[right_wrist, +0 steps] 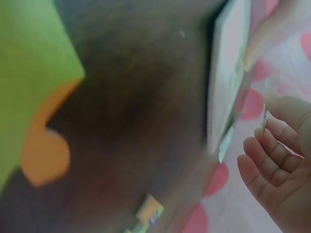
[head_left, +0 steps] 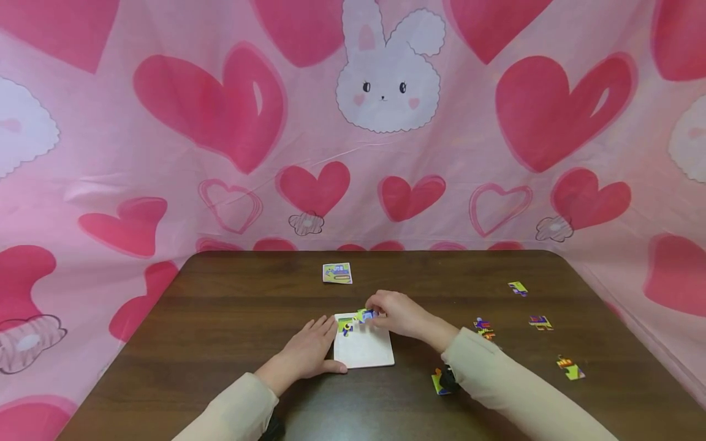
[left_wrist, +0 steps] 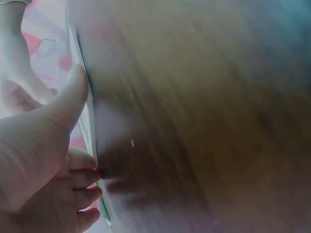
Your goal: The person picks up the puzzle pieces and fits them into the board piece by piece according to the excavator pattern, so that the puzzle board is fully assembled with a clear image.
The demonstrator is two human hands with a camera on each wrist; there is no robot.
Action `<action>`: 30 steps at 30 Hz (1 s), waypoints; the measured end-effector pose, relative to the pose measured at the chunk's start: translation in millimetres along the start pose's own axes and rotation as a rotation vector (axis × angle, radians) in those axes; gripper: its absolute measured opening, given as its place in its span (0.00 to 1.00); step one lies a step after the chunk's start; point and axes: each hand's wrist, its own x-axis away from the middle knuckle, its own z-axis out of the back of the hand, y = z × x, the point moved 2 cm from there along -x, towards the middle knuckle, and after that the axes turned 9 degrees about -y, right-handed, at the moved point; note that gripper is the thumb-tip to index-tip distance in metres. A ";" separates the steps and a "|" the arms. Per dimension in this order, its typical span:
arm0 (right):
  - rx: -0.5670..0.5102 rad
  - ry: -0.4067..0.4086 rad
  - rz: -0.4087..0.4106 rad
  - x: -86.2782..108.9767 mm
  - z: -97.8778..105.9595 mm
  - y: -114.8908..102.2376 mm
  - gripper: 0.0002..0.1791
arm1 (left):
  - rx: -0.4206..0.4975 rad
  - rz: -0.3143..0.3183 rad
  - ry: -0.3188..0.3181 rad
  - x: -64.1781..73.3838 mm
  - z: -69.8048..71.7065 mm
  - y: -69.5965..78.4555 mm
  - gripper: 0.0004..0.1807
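A white square puzzle board (head_left: 364, 352) lies on the table with a green jigsaw piece (head_left: 345, 323) at its upper left corner. My left hand (head_left: 306, 352) rests along the board's left side, fingers extended and thumb at the lower left corner; the left wrist view shows the thumb (left_wrist: 73, 94) against the board's edge. Over the board's upper part, my right hand (head_left: 399, 315) pinches a blue-and-green jigsaw piece (head_left: 366, 316) between thumb and fingers. The right wrist view has that piece edge-on (right_wrist: 265, 116), apart from the board.
Behind the board lies a small picture card (head_left: 337, 273). Several loose jigsaw pieces are scattered to the right, including a green one (head_left: 518, 288), a purple one (head_left: 541, 323) and an orange-and-green one (head_left: 570, 367). Another piece (head_left: 439, 383) sits partly under my right forearm.
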 end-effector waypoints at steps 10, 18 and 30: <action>0.069 -0.033 0.050 -8.6 -16.0 -4.0 0.06 | -0.011 0.000 0.003 0.6 -2.6 1.6 0.50; 0.112 -0.042 0.053 -9.4 -19.1 -2.6 0.05 | -0.009 0.004 0.005 1.3 -3.8 3.3 0.50; 0.114 -0.089 0.010 -10.4 -25.4 -2.1 0.06 | -0.029 0.012 0.008 2.5 -5.3 5.8 0.49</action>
